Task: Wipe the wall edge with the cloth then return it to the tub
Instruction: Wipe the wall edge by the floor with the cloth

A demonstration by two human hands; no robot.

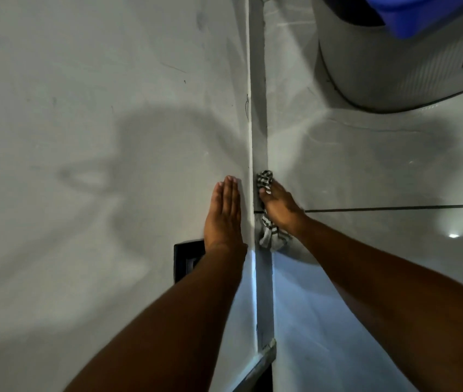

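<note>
A black-and-white checked cloth (266,181) is pressed against the narrow wall edge (258,114), a pale vertical strip running down the middle of the view. My right hand (279,206) grips the cloth and holds it on that strip; part of the cloth hangs out below the hand. My left hand (223,213) lies flat on the white wall (97,108) just left of the edge, fingers straight and together, holding nothing. A blue tub (428,12) shows at the top right corner, cut off by the frame.
A large white rounded appliance (394,60) stands at the top right under the blue tub. A black wall socket (186,260) sits on the wall beneath my left forearm. Glossy grey floor tiles (380,171) spread to the right of the edge.
</note>
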